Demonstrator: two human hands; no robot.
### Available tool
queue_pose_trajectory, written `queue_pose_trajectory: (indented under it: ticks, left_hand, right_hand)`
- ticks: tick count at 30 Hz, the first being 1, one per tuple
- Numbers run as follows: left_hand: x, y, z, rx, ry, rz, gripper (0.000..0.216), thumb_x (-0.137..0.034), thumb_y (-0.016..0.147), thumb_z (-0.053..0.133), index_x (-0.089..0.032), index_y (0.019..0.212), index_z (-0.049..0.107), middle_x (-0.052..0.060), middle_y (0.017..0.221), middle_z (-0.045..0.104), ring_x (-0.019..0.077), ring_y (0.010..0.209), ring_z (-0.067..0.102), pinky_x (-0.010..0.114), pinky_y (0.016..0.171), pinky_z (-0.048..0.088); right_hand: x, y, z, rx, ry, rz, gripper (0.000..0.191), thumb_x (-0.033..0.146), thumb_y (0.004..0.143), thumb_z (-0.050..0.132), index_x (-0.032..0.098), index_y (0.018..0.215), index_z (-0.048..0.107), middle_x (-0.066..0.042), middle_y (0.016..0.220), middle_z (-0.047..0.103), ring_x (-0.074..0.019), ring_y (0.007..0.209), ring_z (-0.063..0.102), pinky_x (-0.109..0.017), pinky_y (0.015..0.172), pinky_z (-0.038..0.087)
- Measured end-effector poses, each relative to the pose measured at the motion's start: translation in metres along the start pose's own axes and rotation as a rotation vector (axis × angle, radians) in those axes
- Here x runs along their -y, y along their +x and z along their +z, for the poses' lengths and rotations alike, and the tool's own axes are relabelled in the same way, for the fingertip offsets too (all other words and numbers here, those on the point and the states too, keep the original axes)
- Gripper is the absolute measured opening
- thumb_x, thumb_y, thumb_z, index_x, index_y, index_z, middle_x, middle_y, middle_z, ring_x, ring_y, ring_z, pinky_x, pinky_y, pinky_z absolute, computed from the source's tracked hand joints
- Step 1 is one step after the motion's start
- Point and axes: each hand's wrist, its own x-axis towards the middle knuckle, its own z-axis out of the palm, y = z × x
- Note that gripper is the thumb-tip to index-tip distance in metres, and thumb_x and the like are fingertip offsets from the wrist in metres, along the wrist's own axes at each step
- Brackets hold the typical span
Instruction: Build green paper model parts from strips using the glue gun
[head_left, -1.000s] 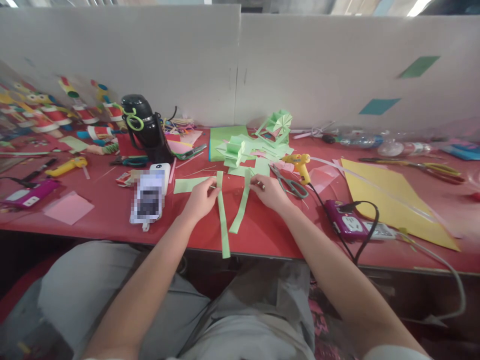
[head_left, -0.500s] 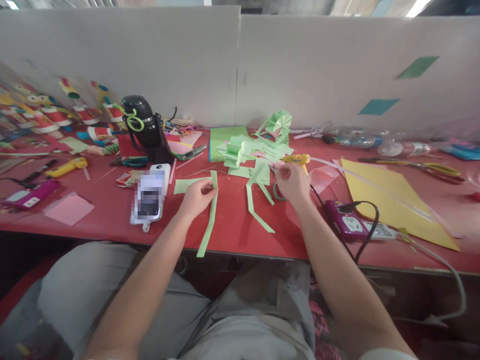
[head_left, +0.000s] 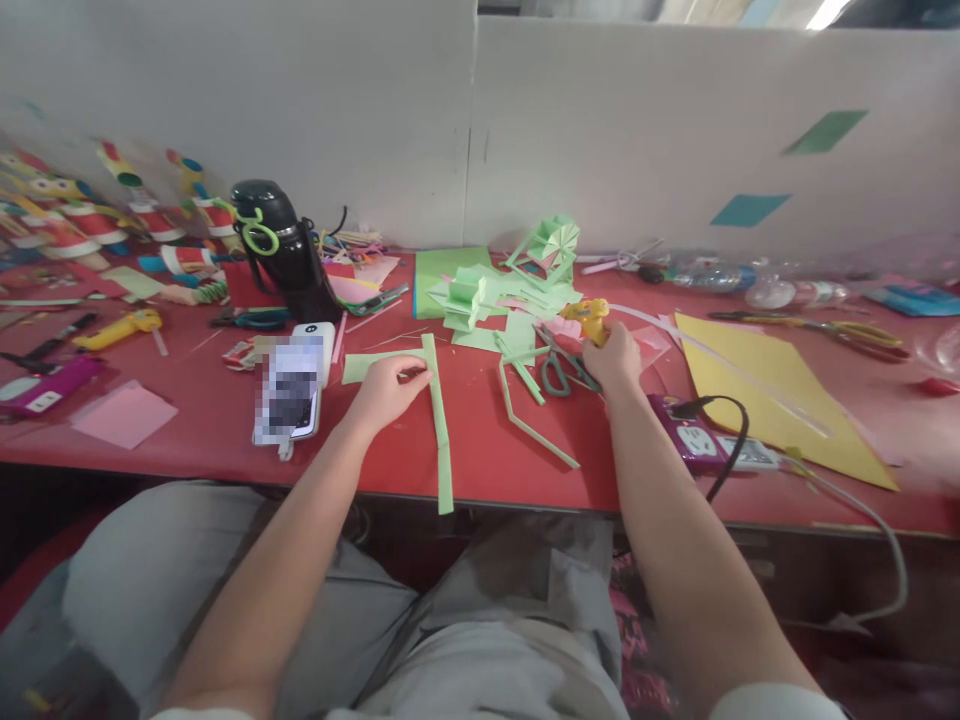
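My left hand (head_left: 391, 392) pinches a long green paper strip (head_left: 442, 440) between thumb and fingers; the strip's lower end reaches the table's front edge. Beside that hand lies a flat green paper piece (head_left: 360, 367). On the right, my right hand (head_left: 619, 362) is wrapped round a yellow hot glue gun (head_left: 591, 316), its handle hidden by the fingers. Scissors with grey-green handles (head_left: 553, 378) rest just left of this hand. Between both hands is a bent green paper strip (head_left: 536, 426), with short green strips (head_left: 527, 380) behind it.
Folded green paper pieces (head_left: 465, 300) and a green paper model (head_left: 551, 245) stand at the back. To the left are a phone (head_left: 306, 385) and a black bottle (head_left: 281, 260). A purple power strip (head_left: 694, 440), its cables and a yellow sheet (head_left: 780, 400) lie right.
My right hand has moved right and closed on the glue gun, uncovering the scissors. The lower end of the strip in my left hand has swung right. The bent strip has shifted slightly.
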Motion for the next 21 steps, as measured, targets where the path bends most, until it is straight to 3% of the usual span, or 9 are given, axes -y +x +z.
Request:
queue_pose_trajectory:
  ticks: [6,9,12,16,21]
  left_hand:
    - [0.001,0.001,-0.008,-0.020,0.046,0.003,0.015,-0.031,0.085,0.062,-0.020,0.083,0.073,0.006,0.098,0.078,0.0229,0.090,0.070,0.031,0.076,0.054]
    - [0.002,0.001,-0.005,-0.007,0.022,-0.005,0.017,-0.032,0.086,0.061,-0.020,0.085,0.073,0.006,0.098,0.078,0.0234,0.092,0.070,0.031,0.078,0.054]
    - [0.004,0.002,-0.002,-0.004,-0.018,-0.015,0.017,-0.033,0.085,0.063,-0.020,0.086,0.073,0.006,0.096,0.078,0.0235,0.093,0.070,0.032,0.079,0.054]
    - [0.005,0.001,0.000,-0.013,-0.043,0.000,0.017,-0.034,0.085,0.063,-0.020,0.084,0.073,0.005,0.090,0.077,0.0219,0.087,0.070,0.032,0.077,0.053]
    - [0.007,0.001,0.003,-0.024,-0.073,0.020,0.015,-0.034,0.084,0.066,-0.020,0.085,0.071,0.004,0.086,0.076,0.0200,0.080,0.069,0.031,0.075,0.052]
  right_hand:
    - [0.015,-0.013,-0.015,-0.023,0.238,-0.099,0.030,0.040,0.073,0.065,0.018,0.093,0.059,-0.006,0.083,0.065,-0.0200,0.073,0.058,-0.033,0.066,0.045]
    - [0.025,-0.025,-0.017,0.078,0.321,-0.139,0.040,0.054,0.067,0.072,0.018,0.076,0.057,-0.002,0.067,0.059,-0.0163,0.060,0.053,-0.030,0.055,0.041]
    - [0.035,-0.042,-0.013,0.218,0.336,-0.217,0.037,0.053,0.069,0.070,0.018,0.069,0.058,-0.001,0.062,0.057,-0.0141,0.055,0.051,-0.028,0.051,0.038]
    - [0.048,-0.064,-0.006,0.366,0.237,-0.429,0.027,0.044,0.070,0.068,0.018,0.075,0.063,-0.001,0.064,0.059,-0.0147,0.058,0.053,-0.027,0.054,0.040]
    - [0.064,-0.081,-0.006,0.469,0.006,-0.513,0.026,0.041,0.069,0.068,0.019,0.082,0.067,-0.004,0.073,0.066,-0.0183,0.067,0.060,-0.028,0.058,0.041]
